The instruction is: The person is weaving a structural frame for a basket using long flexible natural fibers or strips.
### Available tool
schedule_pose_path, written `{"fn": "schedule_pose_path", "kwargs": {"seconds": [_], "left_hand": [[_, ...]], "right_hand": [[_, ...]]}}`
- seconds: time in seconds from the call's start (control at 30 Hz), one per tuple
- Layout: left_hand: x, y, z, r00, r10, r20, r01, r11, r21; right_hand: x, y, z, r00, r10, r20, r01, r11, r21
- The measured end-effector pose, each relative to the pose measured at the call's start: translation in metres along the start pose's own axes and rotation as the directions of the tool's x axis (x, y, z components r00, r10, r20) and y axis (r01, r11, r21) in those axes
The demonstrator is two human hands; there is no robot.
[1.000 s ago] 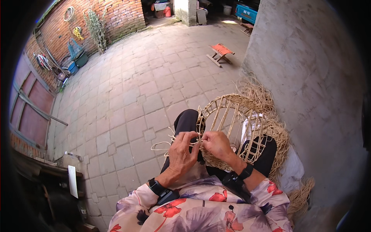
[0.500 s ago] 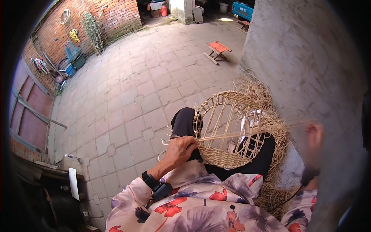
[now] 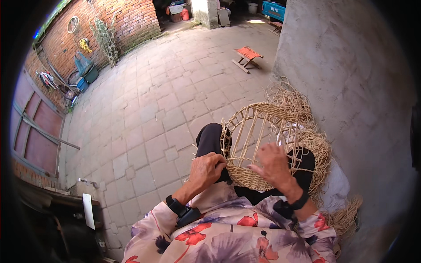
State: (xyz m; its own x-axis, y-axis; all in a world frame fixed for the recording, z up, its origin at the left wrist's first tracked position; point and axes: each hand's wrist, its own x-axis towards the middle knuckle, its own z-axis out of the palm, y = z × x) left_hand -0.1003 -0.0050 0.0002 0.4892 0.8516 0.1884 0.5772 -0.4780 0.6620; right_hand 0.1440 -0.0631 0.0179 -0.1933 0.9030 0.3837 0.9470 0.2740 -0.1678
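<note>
An oval basket frame (image 3: pixel 246 177) of plaited straw rope lies across my black-trousered knees. Its near rim is densely woven, and twisted ropes run lengthwise over open gaps. My left hand (image 3: pixel 206 170) is closed at the basket's left edge, pinching straw strands (image 3: pixel 239 158) that stretch rightward across the frame. Above the middle of the basket is my right hand (image 3: pixel 274 165), a little blurred, thumb apart from the fingers, with nothing visible in it. It covers part of the strands and of the weave.
A big heap of loose straw cord (image 3: pixel 313 151) lies right of my knees, by a white sack (image 3: pixel 335 186) and the grey wall (image 3: pixel 351 79). Ahead on the paving stands a folding stool (image 3: pixel 247 59) with an orange seat. A white panel (image 3: pixel 88 211) is at lower left.
My right hand has come back left from far out by the wall, where the strands were drawn out taut, to above the basket. My left hand has stayed at the left edge.
</note>
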Motion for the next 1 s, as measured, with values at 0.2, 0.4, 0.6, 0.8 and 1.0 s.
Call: {"fn": "schedule_pose_path", "kwargs": {"seconds": [0.2,0.4,0.6,0.8,1.0], "left_hand": [[-0.006,-0.001,-0.003,0.997,-0.028,-0.069,0.033,0.997,0.075],[0.002,0.002,-0.001,0.996,0.035,-0.081,-0.03,0.998,0.063],[-0.006,-0.001,-0.002,0.994,0.017,-0.106,-0.005,0.993,0.116],[-0.002,0.004,0.002,0.994,-0.044,-0.1,0.046,0.999,0.019],[-0.004,-0.001,0.003,0.988,-0.029,-0.152,0.035,0.999,0.04]], "right_hand": [[-0.035,0.081,-0.034,0.945,0.167,0.28,-0.309,0.73,0.609],[-0.253,0.329,-0.154,0.566,0.765,-0.307,-0.806,0.435,-0.402],[-0.149,0.227,-0.064,0.71,0.63,-0.315,-0.659,0.752,0.018],[-0.005,0.01,-0.016,0.991,-0.098,-0.092,0.112,0.981,0.161],[-0.037,0.043,-0.025,1.0,-0.003,0.018,-0.005,0.899,0.439]]}}
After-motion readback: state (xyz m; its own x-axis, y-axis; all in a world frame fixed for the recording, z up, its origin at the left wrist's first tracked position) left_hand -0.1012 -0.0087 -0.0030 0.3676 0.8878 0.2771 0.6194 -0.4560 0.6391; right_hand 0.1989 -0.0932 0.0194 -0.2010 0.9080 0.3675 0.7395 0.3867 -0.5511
